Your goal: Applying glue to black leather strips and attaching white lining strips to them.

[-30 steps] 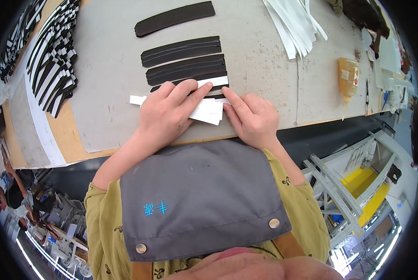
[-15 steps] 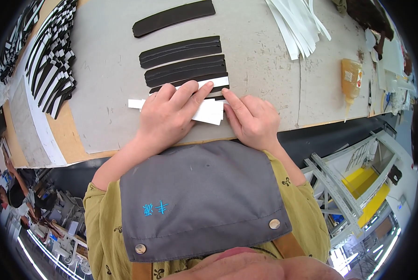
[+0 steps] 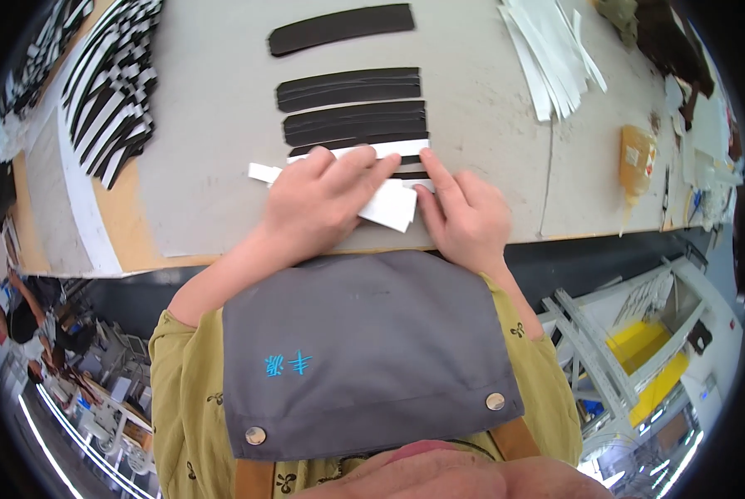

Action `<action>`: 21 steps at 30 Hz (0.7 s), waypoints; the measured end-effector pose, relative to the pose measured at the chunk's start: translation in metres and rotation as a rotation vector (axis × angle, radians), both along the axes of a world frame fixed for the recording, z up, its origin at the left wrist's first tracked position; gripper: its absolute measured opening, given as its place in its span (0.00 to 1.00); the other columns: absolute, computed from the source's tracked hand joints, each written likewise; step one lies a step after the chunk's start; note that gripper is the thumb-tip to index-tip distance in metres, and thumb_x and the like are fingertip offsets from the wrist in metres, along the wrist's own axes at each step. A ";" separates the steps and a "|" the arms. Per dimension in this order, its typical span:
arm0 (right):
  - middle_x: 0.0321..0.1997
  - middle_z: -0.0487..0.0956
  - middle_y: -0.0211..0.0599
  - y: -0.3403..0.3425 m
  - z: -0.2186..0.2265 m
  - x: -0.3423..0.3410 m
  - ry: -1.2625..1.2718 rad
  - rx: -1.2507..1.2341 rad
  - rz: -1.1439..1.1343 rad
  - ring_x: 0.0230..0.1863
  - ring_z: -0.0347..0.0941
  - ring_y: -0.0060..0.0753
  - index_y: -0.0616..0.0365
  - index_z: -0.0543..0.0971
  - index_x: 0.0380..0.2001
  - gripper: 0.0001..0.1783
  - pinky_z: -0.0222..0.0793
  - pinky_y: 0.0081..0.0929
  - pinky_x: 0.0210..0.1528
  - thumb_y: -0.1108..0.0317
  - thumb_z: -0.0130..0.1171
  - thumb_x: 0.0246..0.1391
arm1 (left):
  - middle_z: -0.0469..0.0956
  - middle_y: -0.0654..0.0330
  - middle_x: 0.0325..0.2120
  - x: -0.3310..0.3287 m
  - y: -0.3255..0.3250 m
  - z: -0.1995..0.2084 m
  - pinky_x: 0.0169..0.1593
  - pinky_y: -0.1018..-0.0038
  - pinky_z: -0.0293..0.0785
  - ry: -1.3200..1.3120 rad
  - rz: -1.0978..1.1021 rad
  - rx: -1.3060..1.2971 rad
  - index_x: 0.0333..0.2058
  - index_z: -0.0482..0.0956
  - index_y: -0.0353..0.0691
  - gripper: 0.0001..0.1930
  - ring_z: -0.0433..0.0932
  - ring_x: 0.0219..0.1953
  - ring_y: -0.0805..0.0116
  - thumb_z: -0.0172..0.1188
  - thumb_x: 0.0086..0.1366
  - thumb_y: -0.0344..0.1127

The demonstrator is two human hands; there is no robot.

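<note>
My left hand (image 3: 318,195) lies over the near end of a column of dark strips, its fingers curled around a small stack of white strips (image 3: 393,206) that sticks out on both sides. Its fingertips press along a white strip (image 3: 406,148) laid on a black piece. My right hand (image 3: 471,214) rests beside it with index finger and thumb apart. That index fingertip touches the white strip's right end, and the thumb is by the ends of lower strips. Just beyond lie black strips with lengthwise folds (image 3: 356,122) (image 3: 347,89); the hands partly hide the nearest ones.
A plain black piece (image 3: 339,29) lies farthest away. Black and white strips (image 3: 111,100) are heaped at the left, loose white strips (image 3: 551,58) at the far right. A bottle of amber liquid (image 3: 636,158) is on the right of the grey table. Metal frames (image 3: 614,349) stand beyond its near edge.
The whole view has shifted, so the table things appear farther right. My right index fingertip has slid slightly up to the white strip's end. The white stack under my left hand tilts more.
</note>
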State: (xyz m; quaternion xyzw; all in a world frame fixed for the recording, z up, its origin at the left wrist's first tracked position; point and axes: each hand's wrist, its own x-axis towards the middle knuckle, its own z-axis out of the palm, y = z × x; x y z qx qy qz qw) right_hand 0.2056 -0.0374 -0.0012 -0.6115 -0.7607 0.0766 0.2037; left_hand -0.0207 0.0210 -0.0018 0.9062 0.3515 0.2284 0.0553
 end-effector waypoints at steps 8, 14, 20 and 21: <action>0.40 0.78 0.25 0.000 0.007 -0.001 -0.010 0.052 -0.003 0.37 0.74 0.29 0.46 0.84 0.57 0.27 0.69 0.31 0.40 0.61 0.73 0.52 | 0.77 0.73 0.37 -0.066 -0.037 0.007 0.26 0.77 0.64 -0.055 0.121 0.078 0.46 0.89 0.48 0.26 0.65 0.25 0.75 0.62 0.44 0.34; 0.61 0.76 0.27 0.017 0.017 -0.027 0.025 0.114 0.258 0.59 0.73 0.33 0.49 0.81 0.59 0.30 0.66 0.35 0.60 0.58 0.72 0.51 | 0.76 0.73 0.38 -0.082 -0.047 0.007 0.29 0.77 0.67 0.014 0.222 -0.010 0.52 0.87 0.50 0.32 0.67 0.27 0.73 0.62 0.41 0.30; 0.64 0.75 0.29 0.030 0.014 -0.063 0.009 0.038 0.408 0.63 0.72 0.31 0.49 0.77 0.63 0.33 0.65 0.35 0.63 0.51 0.67 0.56 | 0.74 0.74 0.38 -0.073 -0.043 0.002 0.30 0.77 0.69 0.007 0.270 -0.066 0.57 0.84 0.53 0.36 0.69 0.29 0.73 0.66 0.42 0.29; 0.64 0.75 0.28 0.030 0.013 -0.067 -0.030 0.023 0.397 0.63 0.71 0.30 0.49 0.77 0.63 0.32 0.64 0.35 0.63 0.51 0.67 0.57 | 0.74 0.74 0.38 -0.073 -0.043 0.002 0.30 0.76 0.69 0.019 0.282 -0.075 0.57 0.83 0.53 0.36 0.69 0.29 0.73 0.66 0.43 0.29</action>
